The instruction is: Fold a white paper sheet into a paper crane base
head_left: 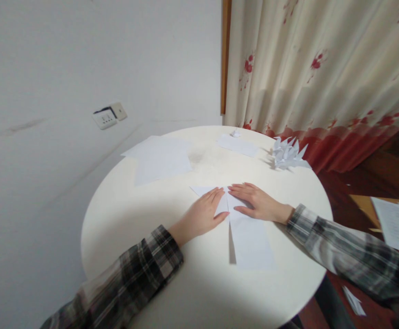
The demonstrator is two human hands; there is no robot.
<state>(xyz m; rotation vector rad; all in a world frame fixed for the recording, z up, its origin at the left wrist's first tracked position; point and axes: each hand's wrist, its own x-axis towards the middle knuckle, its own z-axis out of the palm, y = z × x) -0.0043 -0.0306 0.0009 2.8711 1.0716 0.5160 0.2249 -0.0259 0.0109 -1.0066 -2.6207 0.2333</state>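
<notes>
Folded paper (pixel 252 240): plain white, cooler than the creamy white surface (pixel 117 237). Loose sheets (pixel 165 157) and paper cluster (pixel 284 155): white again. Sleeves (pixel 144 269): plaid in black, grey and white. Curtain (pixel 288 82): cream with red floral prints (some blooms trail small red drips), a red band below. Wall (pixel 65 59): pale bluish grey, faint darker streaks. Floor (pixel 332 187): dark reddish brown.

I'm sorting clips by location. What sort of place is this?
Probably a room in a home: there is a flower-patterned curtain, a wall with a socket, and a round white table.
</notes>
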